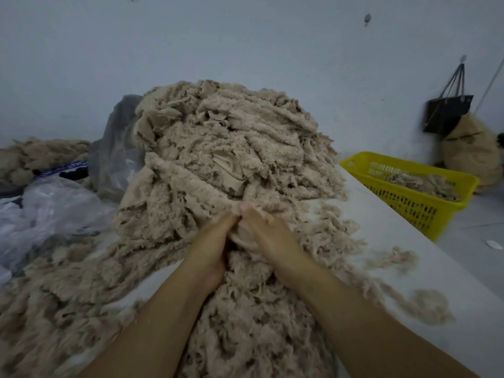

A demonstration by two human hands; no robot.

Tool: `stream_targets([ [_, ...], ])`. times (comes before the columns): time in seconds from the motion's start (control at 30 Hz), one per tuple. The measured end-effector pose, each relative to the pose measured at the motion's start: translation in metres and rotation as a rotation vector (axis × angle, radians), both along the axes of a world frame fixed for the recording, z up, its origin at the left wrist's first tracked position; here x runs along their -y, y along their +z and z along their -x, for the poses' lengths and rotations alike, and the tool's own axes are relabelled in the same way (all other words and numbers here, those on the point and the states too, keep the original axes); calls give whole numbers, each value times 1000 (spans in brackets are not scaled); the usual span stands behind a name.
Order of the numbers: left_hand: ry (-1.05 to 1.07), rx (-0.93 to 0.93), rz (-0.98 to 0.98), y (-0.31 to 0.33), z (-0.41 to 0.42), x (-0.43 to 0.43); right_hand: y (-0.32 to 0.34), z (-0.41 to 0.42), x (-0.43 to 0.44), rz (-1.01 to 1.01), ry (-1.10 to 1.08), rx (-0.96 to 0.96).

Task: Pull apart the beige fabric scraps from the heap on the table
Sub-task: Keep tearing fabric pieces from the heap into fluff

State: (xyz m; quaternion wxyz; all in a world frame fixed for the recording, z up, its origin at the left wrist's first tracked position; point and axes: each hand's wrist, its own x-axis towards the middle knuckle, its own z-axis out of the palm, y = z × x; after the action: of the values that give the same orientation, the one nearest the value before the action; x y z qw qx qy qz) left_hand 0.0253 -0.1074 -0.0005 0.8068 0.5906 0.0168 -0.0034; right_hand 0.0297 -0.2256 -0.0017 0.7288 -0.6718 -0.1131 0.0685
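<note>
A tall heap of beige fabric scraps (229, 148) fills the middle of the white table (381, 236). Looser, fluffy shreds (245, 317) spread from its foot toward me and to the left. My left hand (210, 249) and my right hand (270, 238) meet at the base of the heap, fingertips close together. Both pinch one smooth beige scrap (242, 236) that shows between them. My forearms come in from the bottom edge over the shredded pile.
A yellow slotted basket (425, 211) with some shreds stands beyond the table's right edge. Clear plastic bags (54, 208) lie at the left, with another beige pile (35, 156) behind. A black bag (447, 110) hangs on the wall over a stuffed sack (471, 154).
</note>
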Motion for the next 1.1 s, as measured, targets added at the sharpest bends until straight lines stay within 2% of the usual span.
stream_targets([
  [0.07, 37, -60, 113, 3, -3, -4, 2, 1, -1, -11, 25, 7],
  [0.17, 77, -102, 398, 8, -5, -10, 5, -3, 1, 35, -56, 21],
  [0.3, 155, -87, 578, 6, -7, -5, 12, -5, 5, -44, -125, -74],
  [0.37, 227, -46, 730, 2, -13, -19, 18, -9, 21, -207, -177, -134],
  [0.43, 270, -39, 799, 1, -17, -40, 24, -18, 43, -459, -299, -191],
  [0.5, 218, 7, 736, 1, -12, -43, 24, -22, 55, -570, -391, -265],
  [0.57, 94, 48, 533, 3, -5, -23, 21, -23, 48, -585, -356, -309],
  [0.67, -27, 81, -82, -3, 2, 11, 18, -22, 33, -545, -270, -290],
  [0.73, -80, 182, -479, -7, 6, 18, 19, -21, 32, -618, -194, -254],
  [0.77, -132, 228, -616, -10, 8, 19, 19, -21, 34, -649, -163, -245],
  [0.83, -167, 275, -772, -16, 9, 16, 19, -22, 35, -704, -135, -228],
  [0.9, -59, 276, -824, -18, 6, 11, 19, -25, 37, -773, -141, -202],
  [0.93, -8, 246, -790, -17, 3, 8, 19, -27, 38, -812, -156, -189],
  [1.03, 72, 104, -539, -4, 2, -2, 17, -31, 45, -873, -262, -181],
  [1.1, 42, 38, -316, 1, 5, -5, 14, -35, 47, -839, -378, -196],
])
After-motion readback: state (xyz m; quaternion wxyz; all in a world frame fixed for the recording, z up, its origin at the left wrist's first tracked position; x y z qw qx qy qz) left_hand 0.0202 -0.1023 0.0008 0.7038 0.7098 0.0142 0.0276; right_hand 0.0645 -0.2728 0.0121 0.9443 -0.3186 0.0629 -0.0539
